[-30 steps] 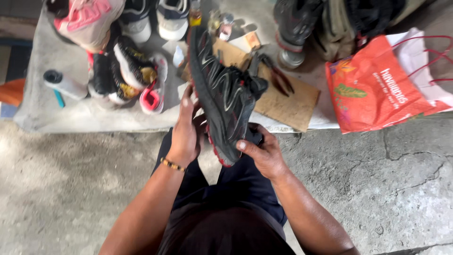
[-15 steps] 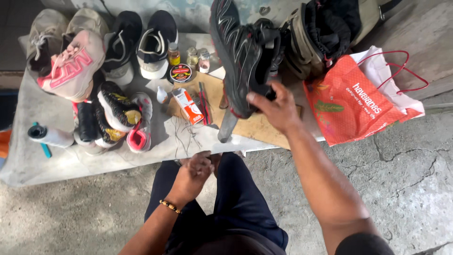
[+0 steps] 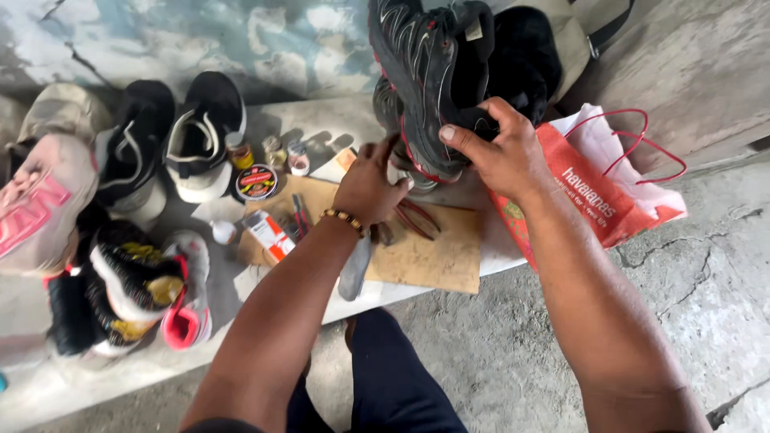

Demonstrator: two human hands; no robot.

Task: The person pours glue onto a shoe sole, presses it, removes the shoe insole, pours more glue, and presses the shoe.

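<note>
My right hand (image 3: 501,156) grips a black sneaker (image 3: 421,76) with grey and red lines, holding it upright over the far side of the low bench. My left hand (image 3: 373,188), a beaded bracelet at its wrist, is up against the sneaker's lower end with its fingers pinched on the edge. A second dark shoe (image 3: 387,104) stands just behind it. Below my left wrist a grey insole (image 3: 355,271) lies on a brown board (image 3: 437,256).
Red-handled pliers (image 3: 419,218), a round tin (image 3: 257,182), small bottles (image 3: 241,151) and a small box (image 3: 269,232) lie about the board. More shoes fill the left: black-and-white sneakers (image 3: 204,132), a pink one (image 3: 36,212). An orange bag (image 3: 597,204) sits at the right, on a concrete floor.
The view has come closer. My right hand has carried the sneaker further up and away from me. My left hand has risen from my lap to the sneaker's lower end.
</note>
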